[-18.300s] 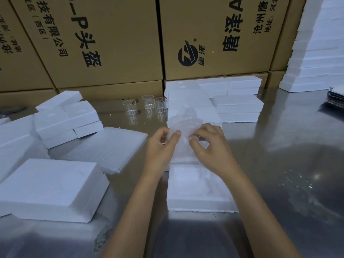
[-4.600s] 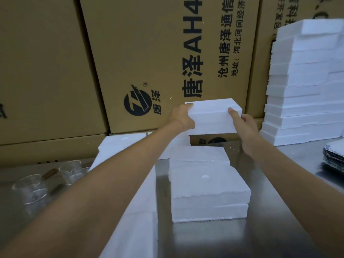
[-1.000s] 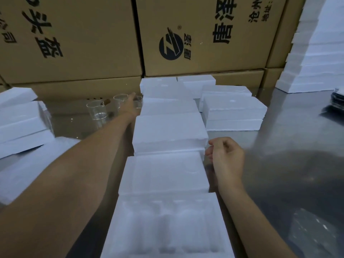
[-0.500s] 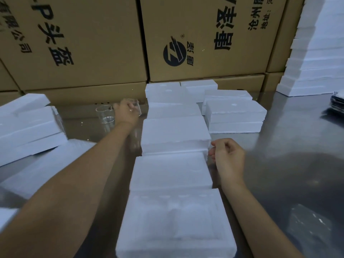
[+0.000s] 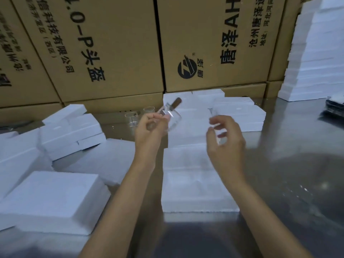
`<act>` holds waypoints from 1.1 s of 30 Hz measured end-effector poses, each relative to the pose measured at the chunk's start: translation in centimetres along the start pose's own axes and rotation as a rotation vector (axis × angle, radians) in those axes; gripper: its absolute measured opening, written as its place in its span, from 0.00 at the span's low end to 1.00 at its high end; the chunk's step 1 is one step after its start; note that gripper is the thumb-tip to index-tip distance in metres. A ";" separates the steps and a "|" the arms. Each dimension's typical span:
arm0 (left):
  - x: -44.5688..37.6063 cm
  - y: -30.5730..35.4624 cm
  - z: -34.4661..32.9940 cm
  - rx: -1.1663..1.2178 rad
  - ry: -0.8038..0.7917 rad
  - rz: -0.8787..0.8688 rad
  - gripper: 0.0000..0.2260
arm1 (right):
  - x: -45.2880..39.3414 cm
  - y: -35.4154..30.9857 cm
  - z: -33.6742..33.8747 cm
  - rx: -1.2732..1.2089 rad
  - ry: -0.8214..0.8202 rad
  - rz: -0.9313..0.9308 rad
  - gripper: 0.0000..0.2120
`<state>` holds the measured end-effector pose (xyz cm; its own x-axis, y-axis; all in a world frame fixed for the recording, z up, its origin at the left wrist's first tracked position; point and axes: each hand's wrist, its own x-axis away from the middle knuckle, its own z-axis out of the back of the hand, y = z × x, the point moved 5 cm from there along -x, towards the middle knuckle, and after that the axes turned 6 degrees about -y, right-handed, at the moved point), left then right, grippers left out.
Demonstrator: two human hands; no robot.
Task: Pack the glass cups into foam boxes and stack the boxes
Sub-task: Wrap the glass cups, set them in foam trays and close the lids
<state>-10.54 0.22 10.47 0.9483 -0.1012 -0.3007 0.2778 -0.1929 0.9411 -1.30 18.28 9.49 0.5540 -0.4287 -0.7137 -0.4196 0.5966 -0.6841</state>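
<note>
One glass cup (image 5: pixel 172 119) gripped by left hand (image 5: pixel 149 130) fingers.

Head view. Two bare forearms enter from the bottom edge. No sleeve covers either one up to the frame edge. Left hand (image 5: pixel 149 127): bare, with no glove, ring or band on the parts that show. Right hand (image 5: pixel 226 138): bare as well, no watch or strap at the wrist just below it. Right fingertips are motion-blurred; nail detail cannot be made out.
</note>
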 end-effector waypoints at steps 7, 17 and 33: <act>3.3 -0.3 -1.0 0.292 -0.177 0.083 0.23 | 1.3 -4.1 -4.1 0.091 -0.257 0.136 0.27; 2.5 -3.7 -0.7 0.411 -0.210 0.168 0.17 | 2.7 -3.1 -5.3 0.131 -0.111 0.079 0.27; 5.0 -1.2 -1.1 -0.330 -0.189 -0.289 0.31 | 3.1 -1.3 -5.2 -1.366 -0.304 -0.793 0.24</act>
<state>-5.98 1.02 8.05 0.7889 -0.2704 -0.5518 0.5893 0.0780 0.8042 -2.74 12.64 7.41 0.9788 -0.0766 -0.1899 -0.1753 -0.7930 -0.5834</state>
